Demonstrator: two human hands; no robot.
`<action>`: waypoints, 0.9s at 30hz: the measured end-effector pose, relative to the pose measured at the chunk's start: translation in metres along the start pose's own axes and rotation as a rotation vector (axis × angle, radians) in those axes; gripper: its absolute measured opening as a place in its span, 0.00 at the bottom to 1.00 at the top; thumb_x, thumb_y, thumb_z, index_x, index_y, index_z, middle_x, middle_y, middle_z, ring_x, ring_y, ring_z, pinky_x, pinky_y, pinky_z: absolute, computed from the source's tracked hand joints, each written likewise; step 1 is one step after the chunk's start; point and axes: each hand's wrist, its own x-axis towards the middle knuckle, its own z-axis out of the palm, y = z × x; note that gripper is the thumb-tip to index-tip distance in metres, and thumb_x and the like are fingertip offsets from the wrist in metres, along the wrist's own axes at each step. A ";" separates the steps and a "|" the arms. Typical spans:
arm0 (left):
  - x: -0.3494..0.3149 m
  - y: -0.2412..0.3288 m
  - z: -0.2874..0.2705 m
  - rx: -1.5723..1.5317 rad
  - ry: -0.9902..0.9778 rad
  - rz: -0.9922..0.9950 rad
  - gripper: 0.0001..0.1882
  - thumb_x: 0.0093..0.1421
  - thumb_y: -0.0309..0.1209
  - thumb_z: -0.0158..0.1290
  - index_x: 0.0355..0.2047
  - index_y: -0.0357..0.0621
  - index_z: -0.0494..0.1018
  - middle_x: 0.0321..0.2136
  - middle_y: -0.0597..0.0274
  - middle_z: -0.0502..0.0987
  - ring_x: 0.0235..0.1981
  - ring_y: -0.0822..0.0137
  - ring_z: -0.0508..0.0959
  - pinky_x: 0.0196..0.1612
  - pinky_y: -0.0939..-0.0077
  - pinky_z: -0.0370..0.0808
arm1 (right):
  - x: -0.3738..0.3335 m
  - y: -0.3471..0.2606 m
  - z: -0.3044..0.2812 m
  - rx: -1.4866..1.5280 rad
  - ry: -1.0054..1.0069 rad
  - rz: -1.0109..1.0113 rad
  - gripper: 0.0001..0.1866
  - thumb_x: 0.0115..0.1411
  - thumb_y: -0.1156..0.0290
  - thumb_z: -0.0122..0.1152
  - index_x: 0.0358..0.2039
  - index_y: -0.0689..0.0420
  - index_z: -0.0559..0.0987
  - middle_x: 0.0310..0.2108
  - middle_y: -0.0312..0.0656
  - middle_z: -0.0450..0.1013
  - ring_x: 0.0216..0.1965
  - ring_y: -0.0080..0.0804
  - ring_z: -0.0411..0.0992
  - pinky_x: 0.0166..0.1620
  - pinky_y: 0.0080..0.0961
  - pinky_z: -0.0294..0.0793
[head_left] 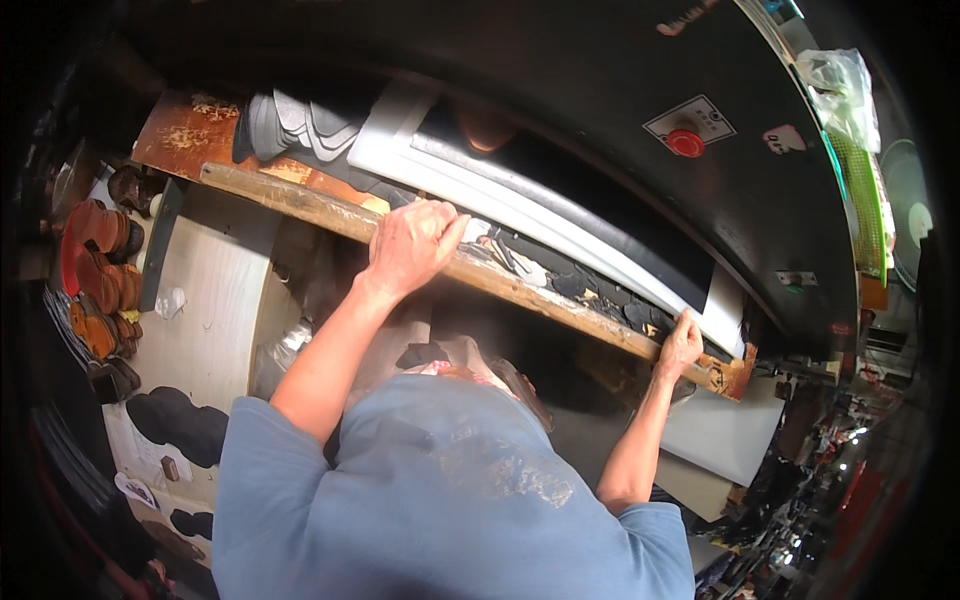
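A long white board (pixel 480 190) with a black sheet (pixel 600 245) on it lies slantwise ahead of me, under a dark machine body (pixel 600 100). My left hand (pixel 410 245) is closed at the near edge of the board, above the worn wooden bar (pixel 545 302). Its curled fingertips are partly hidden. Farther right, my right hand (pixel 682 345) has its fingers bent over the same edge, near the bar's right end. Black and pale scraps (pixel 575 285) fill the gap between board and bar.
Stacked grey cut pieces (pixel 295 125) lie left of the board. A red button (pixel 686 143) sits on the machine's front. Brown shoe-shaped pieces (pixel 100 270) and black cut-out pieces (pixel 178 425) lie at the left. A green mesh basket (pixel 862 200) stands at the right.
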 end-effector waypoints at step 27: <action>0.115 -0.054 0.007 0.063 -0.050 -0.056 0.30 0.63 0.14 0.51 0.67 0.32 0.69 0.59 0.38 0.78 0.66 0.40 0.74 0.69 0.49 0.70 | -0.036 -0.273 0.320 -0.123 -0.679 -0.412 0.46 0.41 0.59 0.75 0.64 0.59 0.77 0.68 0.72 0.55 0.64 0.71 0.60 0.63 0.58 0.72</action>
